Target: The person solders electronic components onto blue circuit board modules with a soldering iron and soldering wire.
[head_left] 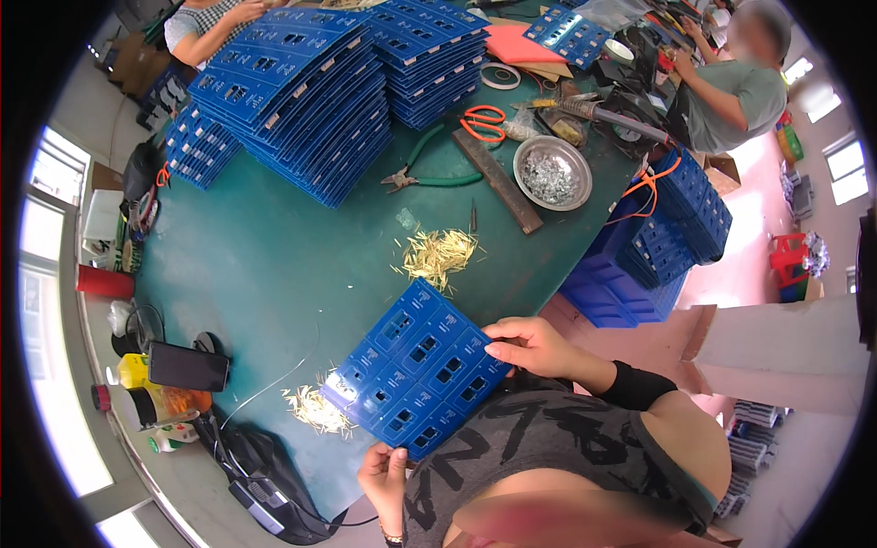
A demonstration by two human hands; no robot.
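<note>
A blue printed circuit board panel (416,365) with rows of dark cut-outs is tilted in front of me, over the near edge of the green table. My left hand (384,470) pinches its lower corner, thumb on top. At its right corner my right hand (530,347) grips the edge between thumb and fingers. Just beyond the board lies a pile of thin gold-coloured pins (438,258). A second pile of pale pins (317,411) lies beside the board's left corner, partly hidden under it.
Tall stacks of blue circuit boards (292,100) stand at the back left. Green-handled pliers (425,175), orange scissors (484,123), a flat bar (498,181) and a metal bowl (553,173) lie mid-table. A phone (188,366) and bottles stand left. A blue crate (607,288) sits right. Co-workers sit across.
</note>
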